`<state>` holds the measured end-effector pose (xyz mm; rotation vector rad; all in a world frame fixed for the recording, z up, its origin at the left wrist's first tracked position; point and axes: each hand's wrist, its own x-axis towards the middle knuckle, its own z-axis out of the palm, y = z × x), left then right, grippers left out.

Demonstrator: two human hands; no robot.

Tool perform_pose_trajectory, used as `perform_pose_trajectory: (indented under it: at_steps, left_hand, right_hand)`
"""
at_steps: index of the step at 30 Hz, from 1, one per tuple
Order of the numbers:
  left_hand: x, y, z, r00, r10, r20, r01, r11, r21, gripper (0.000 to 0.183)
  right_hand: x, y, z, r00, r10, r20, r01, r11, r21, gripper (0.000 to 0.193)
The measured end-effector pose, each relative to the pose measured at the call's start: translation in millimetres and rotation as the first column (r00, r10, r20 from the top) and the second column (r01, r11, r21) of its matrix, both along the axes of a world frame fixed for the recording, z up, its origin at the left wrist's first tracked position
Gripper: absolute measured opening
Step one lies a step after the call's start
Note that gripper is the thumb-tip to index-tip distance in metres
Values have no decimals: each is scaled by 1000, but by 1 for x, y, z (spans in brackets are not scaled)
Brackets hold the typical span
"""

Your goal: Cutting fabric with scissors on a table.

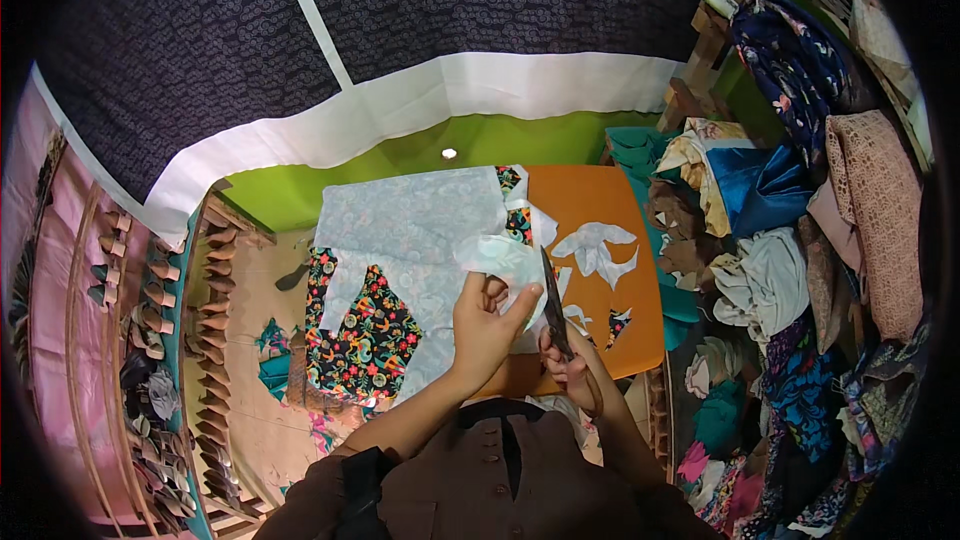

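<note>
A pale, whitish piece (507, 256) with curved edges is pinched between the thumb and fingers of my left hand (485, 320); whether it is cloth or paper I cannot tell. In my right hand (568, 365) is a pair of dark scissors (556, 312), blades pointing away from me along the right side of the pale piece. Whether the blades are closed on it is unclear. Below the hands, black fabric with a colourful floral print (372, 325) lies partly folded, its pale reverse side (410, 205) covering much of the orange table (585, 190).
White scraps (598, 252) and a small floral scrap (619, 324) lie on the table's right side. Heaped fabrics (765, 275) crowd the right. Racks of wooden shoe lasts (215, 340) stand at left. A dark patterned curtain (520, 0) hangs beyond the table.
</note>
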<state>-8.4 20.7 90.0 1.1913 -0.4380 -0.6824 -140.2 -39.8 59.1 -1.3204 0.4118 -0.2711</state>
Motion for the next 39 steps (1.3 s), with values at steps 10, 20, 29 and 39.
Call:
perform_pose_trajectory:
  at_steps: [10, 20, 29, 39]
  left_hand:
    - [1, 0, 2, 997, -59, 57, 60, 998, -15, 32]
    - [3, 1, 8, 996, -75, -43, 76, 996, 38, 33]
    - [4, -2, 0, 991, -131, 3, 131, 991, 15, 35]
    - [10, 1, -1, 976, -215, 13, 215, 976, 32, 40]
  right_hand:
    - [0, 1, 0, 999, -9, 50, 5, 997, 73, 73]
    - [0, 0, 4, 999, -43, -2, 44, 998, 49, 72]
    - [1, -1, 7, 998, -62, -1, 62, 997, 34, 75]
    - [-3, -3, 6, 1000, -23, 7, 23, 999, 31, 77]
